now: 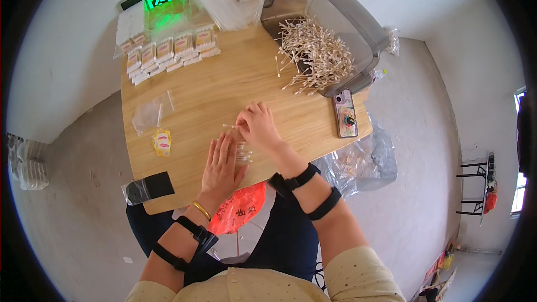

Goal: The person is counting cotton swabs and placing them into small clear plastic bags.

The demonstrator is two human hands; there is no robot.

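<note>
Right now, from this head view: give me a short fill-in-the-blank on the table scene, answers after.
1. The grey plastic bin lies tipped on its side, spilling a pile of ____ onto the round wooden table.
2. The smartphone lies just in front of the ____.
3. The left hand rests ____ on the table.
4. The right hand pinches a single ____.

Answers: cotton swabs; bin; flat; swab

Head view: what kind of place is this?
Likely a small hand-packing workstation in a bare room. Signs: a grey bin tipped on the wooden table, spilling cotton swabs; rows of filled small packets; loose plastic bags; a plain concrete floor.
</note>
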